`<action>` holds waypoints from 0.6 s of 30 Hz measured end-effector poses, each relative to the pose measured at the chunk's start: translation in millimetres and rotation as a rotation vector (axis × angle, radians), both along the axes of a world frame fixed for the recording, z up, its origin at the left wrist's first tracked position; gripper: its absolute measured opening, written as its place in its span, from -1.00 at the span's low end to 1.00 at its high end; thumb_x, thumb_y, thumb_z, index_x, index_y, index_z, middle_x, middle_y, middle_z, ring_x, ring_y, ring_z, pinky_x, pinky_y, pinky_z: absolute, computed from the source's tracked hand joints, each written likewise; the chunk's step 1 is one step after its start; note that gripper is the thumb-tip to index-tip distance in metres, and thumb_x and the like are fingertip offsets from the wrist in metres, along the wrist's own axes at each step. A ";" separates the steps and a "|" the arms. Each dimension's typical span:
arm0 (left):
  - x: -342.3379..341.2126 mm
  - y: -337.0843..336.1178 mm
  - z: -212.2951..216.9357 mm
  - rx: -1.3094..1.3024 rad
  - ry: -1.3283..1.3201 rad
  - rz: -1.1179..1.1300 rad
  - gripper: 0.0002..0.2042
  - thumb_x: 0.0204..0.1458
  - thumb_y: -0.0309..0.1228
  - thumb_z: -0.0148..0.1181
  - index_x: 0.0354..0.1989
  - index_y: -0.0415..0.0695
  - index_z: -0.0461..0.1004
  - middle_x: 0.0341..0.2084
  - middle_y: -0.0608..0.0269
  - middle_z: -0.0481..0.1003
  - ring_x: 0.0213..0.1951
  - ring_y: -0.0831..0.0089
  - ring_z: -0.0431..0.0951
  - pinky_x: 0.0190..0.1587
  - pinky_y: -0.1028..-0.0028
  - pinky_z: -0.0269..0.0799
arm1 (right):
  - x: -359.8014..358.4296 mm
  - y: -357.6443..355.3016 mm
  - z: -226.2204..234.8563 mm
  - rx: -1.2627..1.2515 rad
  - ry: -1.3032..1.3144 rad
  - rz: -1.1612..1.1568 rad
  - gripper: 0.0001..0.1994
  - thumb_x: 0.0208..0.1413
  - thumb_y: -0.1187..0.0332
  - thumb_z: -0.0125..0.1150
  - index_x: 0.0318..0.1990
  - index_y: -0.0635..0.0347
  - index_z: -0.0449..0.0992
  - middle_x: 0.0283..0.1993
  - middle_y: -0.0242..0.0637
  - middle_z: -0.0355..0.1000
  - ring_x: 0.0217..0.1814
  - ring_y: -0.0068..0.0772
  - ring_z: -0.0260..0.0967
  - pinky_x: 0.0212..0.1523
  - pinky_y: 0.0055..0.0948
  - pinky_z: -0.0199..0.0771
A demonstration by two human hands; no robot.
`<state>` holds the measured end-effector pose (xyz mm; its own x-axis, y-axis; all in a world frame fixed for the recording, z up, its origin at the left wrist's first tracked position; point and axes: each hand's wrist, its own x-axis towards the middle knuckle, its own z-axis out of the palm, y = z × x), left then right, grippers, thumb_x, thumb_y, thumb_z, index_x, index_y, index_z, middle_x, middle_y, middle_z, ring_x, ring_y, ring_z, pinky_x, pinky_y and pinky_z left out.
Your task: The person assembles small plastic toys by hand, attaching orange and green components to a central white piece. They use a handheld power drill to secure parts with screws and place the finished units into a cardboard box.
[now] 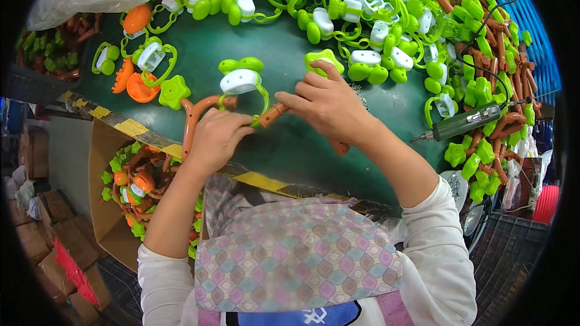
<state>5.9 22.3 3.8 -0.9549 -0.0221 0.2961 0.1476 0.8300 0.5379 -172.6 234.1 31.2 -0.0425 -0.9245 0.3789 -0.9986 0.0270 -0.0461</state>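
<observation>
In the middle of the bench, my left hand [219, 137] is closed, with its fingertips pinching the lower end of a light-green loop [264, 98]. A white block [240, 81] with green oval lobes sits on that loop. Beside the left hand lies a brown forked plastic branch [192, 122] with a green star [174, 92] at its tip; whether the hand grips it too, I cannot tell. My right hand [329, 105] is closed round another brown plastic branch [273, 115], its end touching the loop. A second green star [324, 60] shows just beyond the right fingers.
Many green-and-white loop pieces [362, 36] cover the bench's far side. On the right lie an electric screwdriver [462, 124] and piled branches [498, 54]. Orange shells [142, 87] rest at left. Below the yellow-striped edge [260, 181], a cardboard box [109, 205] holds mixed parts.
</observation>
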 end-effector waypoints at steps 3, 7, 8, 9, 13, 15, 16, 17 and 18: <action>1.7 -0.4 0.4 0.045 -0.019 0.032 -0.85 0.06 -0.41 0.31 -0.23 -0.17 0.55 -0.40 0.12 0.59 -0.28 0.05 0.52 -0.19 0.20 0.35 | 2.7 -4.9 -0.2 0.038 0.040 0.038 -0.71 0.07 0.33 0.27 -0.02 -0.01 0.57 -0.36 -0.44 0.35 -0.09 -0.35 0.37 0.37 -0.05 0.19; 5.2 -3.8 0.5 0.087 -0.023 0.028 -0.86 0.12 -0.42 0.25 -0.20 -0.18 0.54 -0.38 0.06 0.57 -0.28 -0.03 0.48 -0.17 0.16 0.33 | 5.1 -4.1 2.2 0.063 0.018 0.037 -0.67 0.04 0.32 0.32 0.01 -0.03 0.56 -0.34 -0.46 0.35 -0.11 -0.36 0.36 0.35 -0.07 0.20; 5.1 -5.1 0.7 0.105 -0.046 0.021 -0.86 0.13 -0.42 0.23 -0.19 -0.19 0.53 -0.38 0.04 0.56 -0.27 -0.03 0.47 -0.15 0.15 0.33 | 6.1 -3.4 5.1 0.058 -0.009 0.034 -0.67 0.03 0.32 0.32 0.01 -0.03 0.56 -0.35 -0.46 0.35 -0.11 -0.36 0.36 0.35 -0.07 0.21; 5.4 -6.4 1.3 0.122 -0.071 0.013 -0.86 0.14 -0.41 0.22 -0.19 -0.19 0.51 -0.37 0.03 0.55 -0.25 -0.03 0.46 -0.14 0.14 0.32 | 8.2 -3.1 8.8 0.052 -0.025 0.033 -0.66 0.02 0.32 0.33 0.01 -0.03 0.56 -0.35 -0.45 0.35 -0.11 -0.36 0.36 0.34 -0.07 0.22; 5.1 -9.3 11.9 0.162 -0.233 0.013 -0.86 0.18 -0.41 0.17 -0.17 -0.20 0.46 -0.32 -0.02 0.51 -0.19 -0.03 0.41 -0.09 0.13 0.30 | 11.9 -6.7 15.9 0.040 0.031 -0.045 -0.68 0.01 0.34 0.31 -0.02 -0.02 0.56 -0.37 -0.43 0.37 -0.12 -0.33 0.36 0.29 -0.10 0.26; 3.4 -7.0 17.6 0.176 -0.274 -0.017 -0.85 0.18 -0.41 0.16 -0.17 -0.21 0.44 -0.30 -0.02 0.48 -0.18 -0.03 0.39 -0.08 0.13 0.28 | 13.4 -14.9 15.7 0.054 0.099 -0.114 -0.71 0.00 0.35 0.29 -0.06 0.03 0.57 -0.36 -0.40 0.40 -0.09 -0.31 0.37 0.27 -0.11 0.26; 2.0 -6.3 19.2 0.182 -0.293 -0.032 -0.85 0.18 -0.41 0.16 -0.16 -0.21 0.43 -0.30 -0.02 0.47 -0.17 -0.03 0.39 -0.07 0.13 0.27 | 14.6 -21.0 15.5 0.069 0.121 -0.146 -0.73 -0.01 0.35 0.27 -0.09 0.06 0.58 -0.34 -0.38 0.42 -0.07 -0.30 0.37 0.27 -0.11 0.26; -0.8 -6.7 17.2 0.145 -0.253 -0.061 -0.85 0.17 -0.41 0.17 -0.17 -0.21 0.43 -0.30 -0.01 0.46 -0.16 -0.02 0.39 -0.07 0.13 0.27 | 15.1 -26.2 15.2 0.083 0.144 -0.178 -0.74 -0.02 0.35 0.26 -0.12 0.10 0.59 -0.32 -0.36 0.45 -0.05 -0.28 0.37 0.26 -0.10 0.25; -3.4 -8.1 13.3 0.106 -0.213 -0.090 -0.85 0.16 -0.41 0.18 -0.18 -0.20 0.44 -0.30 0.00 0.46 -0.16 -0.01 0.39 -0.06 0.13 0.27 | 15.1 -31.1 11.7 0.076 0.132 -0.221 -0.76 -0.01 0.35 0.25 -0.14 0.10 0.59 -0.32 -0.35 0.45 -0.05 -0.27 0.37 0.24 -0.12 0.26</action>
<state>2.5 14.2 17.0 -0.9951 0.0456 0.0882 0.0921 0.7558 0.6483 -157.4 203.0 42.9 -0.2012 -0.9244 0.3239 -0.9654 0.2431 0.0943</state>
